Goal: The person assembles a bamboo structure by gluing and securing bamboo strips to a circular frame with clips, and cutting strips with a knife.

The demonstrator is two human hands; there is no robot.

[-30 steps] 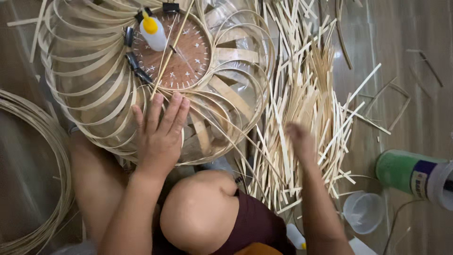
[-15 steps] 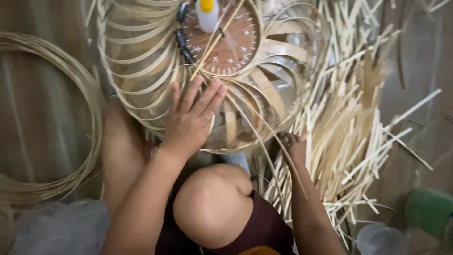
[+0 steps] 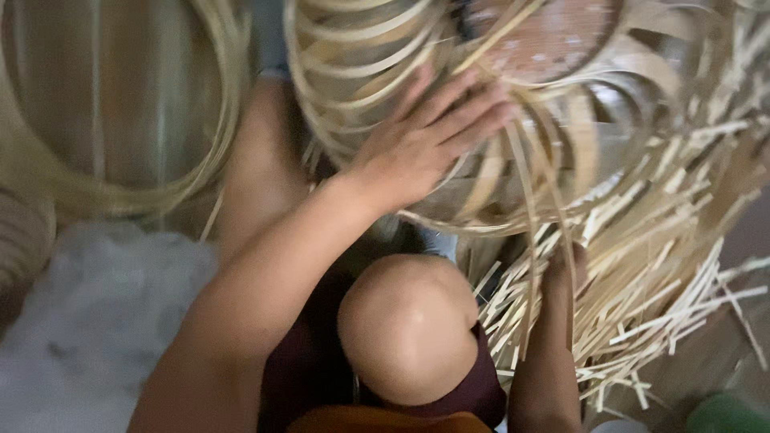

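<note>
The half-woven pale bamboo-strip frame (image 3: 513, 120) is pressed under the left hand (image 3: 425, 136), fingers spread flat. The right hand's (image 3: 565, 269) grip cannot be told among loose pale bamboo strips (image 3: 658, 273); strips could snap if bent sharply.

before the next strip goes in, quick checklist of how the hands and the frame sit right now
1. Left hand flat on the round frame of bent pale bamboo strips: ok.
2. Right hand in the loose pile of flat pale bamboo strips: ok.
3. A strip gripped by the right hand: cannot tell, blurred.
4. Frame resting by the bent knee: ok.
5. Coiled bamboo hoops apart from both hands: ok.
</note>
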